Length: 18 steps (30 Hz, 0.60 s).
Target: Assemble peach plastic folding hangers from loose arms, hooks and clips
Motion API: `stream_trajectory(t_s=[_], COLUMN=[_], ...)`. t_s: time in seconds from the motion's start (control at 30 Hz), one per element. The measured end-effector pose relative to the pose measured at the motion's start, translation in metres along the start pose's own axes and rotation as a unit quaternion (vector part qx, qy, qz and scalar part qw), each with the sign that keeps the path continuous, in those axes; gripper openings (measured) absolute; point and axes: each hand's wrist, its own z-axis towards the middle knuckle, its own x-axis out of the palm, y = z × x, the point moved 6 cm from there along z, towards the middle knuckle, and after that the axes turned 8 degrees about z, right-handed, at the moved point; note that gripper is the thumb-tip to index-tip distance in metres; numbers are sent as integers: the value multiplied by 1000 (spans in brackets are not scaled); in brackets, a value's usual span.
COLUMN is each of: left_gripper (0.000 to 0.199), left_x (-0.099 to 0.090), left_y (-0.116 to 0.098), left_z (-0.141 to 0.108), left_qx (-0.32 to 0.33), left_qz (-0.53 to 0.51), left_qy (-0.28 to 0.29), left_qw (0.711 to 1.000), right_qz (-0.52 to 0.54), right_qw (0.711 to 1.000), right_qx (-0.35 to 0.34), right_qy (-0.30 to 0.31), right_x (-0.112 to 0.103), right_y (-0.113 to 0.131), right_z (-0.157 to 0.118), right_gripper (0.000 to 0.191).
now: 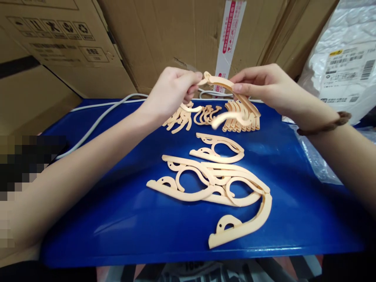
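Note:
A cream plastic hanger (221, 81) is held up above the far part of the blue table, with a curved hook piece hanging below it. My left hand (179, 86) is closed, pinching its left end. My right hand (258, 84) grips the arm on its right side, thumb in front. Beneath the hands lie loose curved pieces (188, 117), small hooks (207, 114) and a row of arm pieces (235, 121). Closer in, a folded hanger (223, 158) rests above overlapping hangers (190, 194), one with an arm (241, 231) swung toward the front edge.
Cardboard boxes (176, 35) stand behind the blue table (132, 231). A white cable (100, 121) runs along its far left side. A white plastic package (340, 74) with labels is at the right, with clear film (319, 160) below it.

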Motion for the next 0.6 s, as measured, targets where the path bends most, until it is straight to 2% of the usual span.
stream_trajectory(t_s=[0.1, 0.17, 0.23, 0.27, 0.33, 0.43, 0.53, 0.6], left_gripper=[51, 50, 48, 48, 44, 32, 31, 35], left_x=[1, 4, 6, 5, 5, 9, 12, 20], left_y=[4, 9, 10, 9, 9, 11, 21, 36], left_z=[1, 0, -4, -7, -15, -18, -5, 13], left_qx=[-6, 1, 33, 50, 72, 76, 72, 29], left_qz=[21, 50, 94, 121, 161, 159, 172, 175], left_qy=[3, 9, -19, -44, -76, -67, -80, -48], left_qw=[1000, 999, 995, 990, 981, 982, 979, 983], right_qz=[-135, -260, -333, -340, -316, -208, -77, -5], right_qw=[990, 964, 941, 940, 948, 977, 997, 998], right_qx=[-34, -54, -48, -39, -23, -15, -3, 8], right_qy=[-13, -29, -27, -18, 18, 53, -12, -69], right_x=[3, 8, 14, 16, 21, 22, 11, 3], right_y=[4, 8, 8, 7, 6, 8, 12, 12], right_z=[-1, -2, -2, -3, -3, -4, -4, -4], right_gripper=[19, 18, 17, 17, 22, 33, 27, 24])
